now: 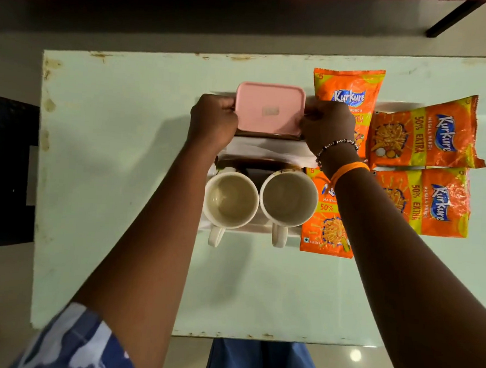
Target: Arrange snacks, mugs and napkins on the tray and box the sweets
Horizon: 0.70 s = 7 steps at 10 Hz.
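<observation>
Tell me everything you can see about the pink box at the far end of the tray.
The pink box is a rounded rectangle, plastic by its look, with its lid on and a small pale label in the middle. It lies flat at the tray's far end, beyond the napkins. The left hand and right hand hold its short sides.

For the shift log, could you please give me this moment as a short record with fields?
surface: pale green table
tray: white tray, mostly covered
box: pink-lidded box at the tray's far end, lid on
left hand: left hand gripping the box's left edge
right hand: right hand gripping the box's right edge
napkins: white napkins between box and mugs
mugs: two empty white mugs side by side, handles toward the person
snacks: four orange Kurkure packets to the right
</observation>
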Motion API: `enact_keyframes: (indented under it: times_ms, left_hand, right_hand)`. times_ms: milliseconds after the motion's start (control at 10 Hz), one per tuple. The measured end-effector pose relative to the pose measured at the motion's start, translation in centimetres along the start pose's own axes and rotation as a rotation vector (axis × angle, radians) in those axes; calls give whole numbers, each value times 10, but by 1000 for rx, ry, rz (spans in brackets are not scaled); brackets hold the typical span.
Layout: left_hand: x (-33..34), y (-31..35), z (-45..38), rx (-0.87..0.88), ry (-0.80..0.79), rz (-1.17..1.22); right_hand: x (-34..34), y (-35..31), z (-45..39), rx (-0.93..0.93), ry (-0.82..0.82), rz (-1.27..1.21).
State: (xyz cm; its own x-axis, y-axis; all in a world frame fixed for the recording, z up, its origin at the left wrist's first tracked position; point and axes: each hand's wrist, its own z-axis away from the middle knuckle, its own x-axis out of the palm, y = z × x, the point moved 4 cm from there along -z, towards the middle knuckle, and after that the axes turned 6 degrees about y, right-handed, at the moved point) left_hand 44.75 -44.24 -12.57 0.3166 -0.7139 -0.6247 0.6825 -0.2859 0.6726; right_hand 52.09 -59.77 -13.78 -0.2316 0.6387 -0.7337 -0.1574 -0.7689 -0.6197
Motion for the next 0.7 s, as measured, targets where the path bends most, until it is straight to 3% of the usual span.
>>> enact_keyframes:
  times_ms: [500,600,700]
  left_hand:
    - [4,-17,3,42,10,-146]
    - [3,-4,28,151,127,-241]
    - [13,12,74,389,164,-351]
  right_hand:
    - [3,2,1,-38,-31,104]
    - [-19,-4,24,-219,98,32]
    - [-36,-3,57,-385,201,105]
